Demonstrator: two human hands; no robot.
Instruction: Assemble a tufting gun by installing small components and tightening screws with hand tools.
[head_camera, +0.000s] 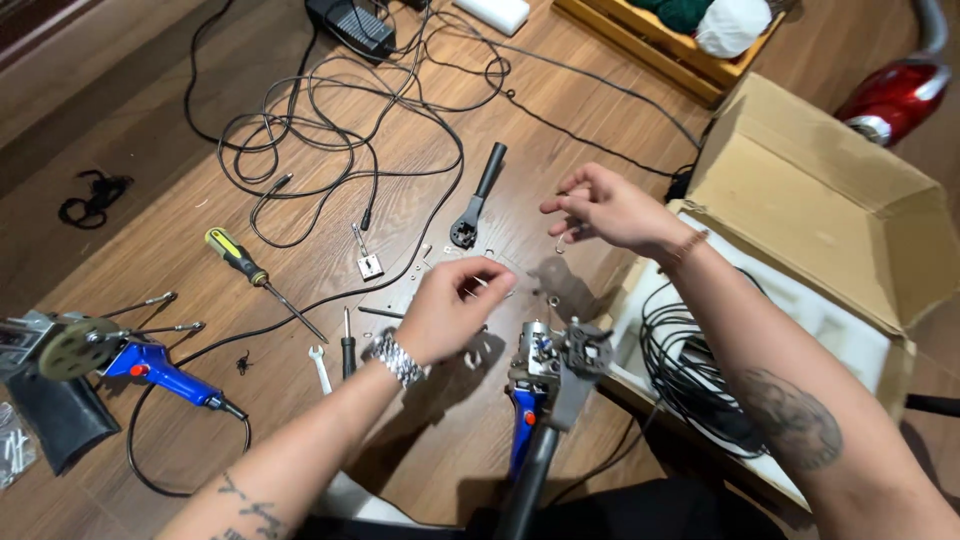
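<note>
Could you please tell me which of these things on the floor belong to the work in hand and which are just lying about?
In hand: left hand, right hand, blue tool, small metal ring, loose small parts.

Lying about: screwdriver, black handle, second blue tool, cardboard box, black cables, small wrench.

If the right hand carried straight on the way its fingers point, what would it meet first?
The right hand points left across the floor. Probably first the black handled tool lying on the wooden floor; the hand's height above the floor is unclear, so it might pass over.
</note>
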